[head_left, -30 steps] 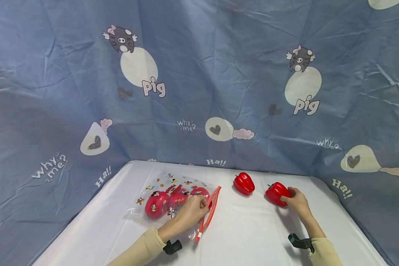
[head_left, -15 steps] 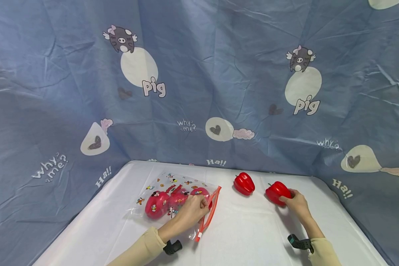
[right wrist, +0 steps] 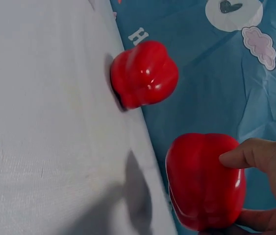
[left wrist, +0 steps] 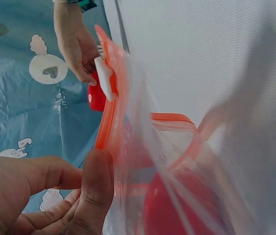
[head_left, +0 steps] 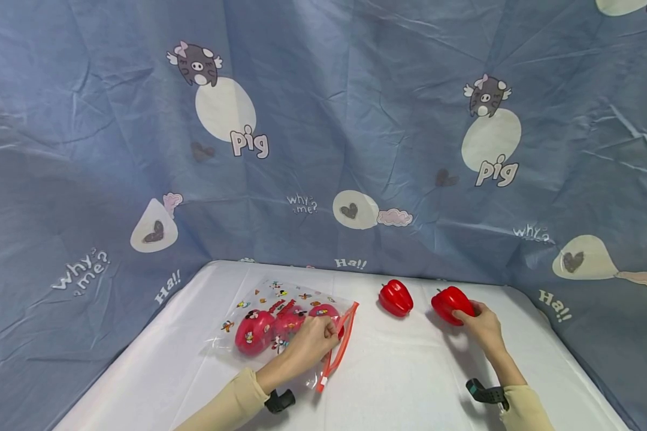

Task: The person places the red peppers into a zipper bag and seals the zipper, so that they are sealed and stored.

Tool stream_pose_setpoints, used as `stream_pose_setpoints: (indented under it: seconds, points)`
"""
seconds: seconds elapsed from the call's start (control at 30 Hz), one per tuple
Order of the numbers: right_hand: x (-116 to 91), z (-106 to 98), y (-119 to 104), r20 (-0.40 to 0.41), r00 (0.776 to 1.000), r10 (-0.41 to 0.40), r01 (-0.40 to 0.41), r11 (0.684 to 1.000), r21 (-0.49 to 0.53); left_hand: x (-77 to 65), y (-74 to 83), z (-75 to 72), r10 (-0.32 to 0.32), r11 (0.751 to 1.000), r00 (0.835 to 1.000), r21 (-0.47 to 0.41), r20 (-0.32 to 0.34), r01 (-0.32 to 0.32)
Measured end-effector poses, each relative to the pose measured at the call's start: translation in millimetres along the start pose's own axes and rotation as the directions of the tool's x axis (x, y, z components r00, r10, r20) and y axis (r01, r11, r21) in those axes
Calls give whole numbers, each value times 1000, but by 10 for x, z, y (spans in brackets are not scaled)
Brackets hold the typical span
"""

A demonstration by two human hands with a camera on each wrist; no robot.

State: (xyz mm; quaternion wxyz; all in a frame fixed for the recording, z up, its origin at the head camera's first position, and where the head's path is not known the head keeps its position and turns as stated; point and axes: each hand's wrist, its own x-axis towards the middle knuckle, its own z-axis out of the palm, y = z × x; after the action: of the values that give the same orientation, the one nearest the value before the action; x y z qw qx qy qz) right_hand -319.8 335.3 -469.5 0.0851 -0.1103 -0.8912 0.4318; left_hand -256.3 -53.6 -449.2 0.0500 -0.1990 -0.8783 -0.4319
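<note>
Head view, item one: a red bell pepper point(head_left: 453, 305), held between the thumb and fingers of the right grip point(head_left: 484, 326), stalk pointing away from the hand. We record a change: over the last second it has risen a little while the left side has stayed as it was. In the right wrist view its shadow lies apart from it, so we judge the pepper free of the worktop point(head_left: 388, 371) and the pick-up made.

Item two: a second red pepper point(head_left: 396, 298), resting on the worktop, left of the right grip and near the held one.

Item three: a clear printed bag point(head_left: 302, 302), pinched by the left grip point(head_left: 311, 341); its orange zip edges point(head_left: 348, 326) stand parted just beyond those fingers. Behind that grip, within the film, we count three red objects point(head_left: 255, 332). The raised pepper remains outside, well apart from the bag.
</note>
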Motion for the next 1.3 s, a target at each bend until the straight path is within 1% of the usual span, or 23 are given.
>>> stream_pose_setpoints:
  seconds: [0.3,0.57,0.77,1.1,1.3]
  points:
    - [-65,-11,-163,-12,1000,-12,12,1000,2,3,1,2,5,1000,1000,13,-5,-5]
    - [-139,14,-328,-29,998,-60,60,998,12,10,6,-4,16,1000,1000,18,-11,-15]
    - [-189,56,-425,-38,993,-111,111,994,7,7,9,-11,3,1000,1000,9,-4,-3]
    - [-315,272,-604,-11,984,-179,179,984,25,6,7,-18,2,1000,1000,11,-3,-2]
    - [-425,446,-689,32,975,-222,220,974,52,10,9,-8,12,999,1000,34,-22,-12]
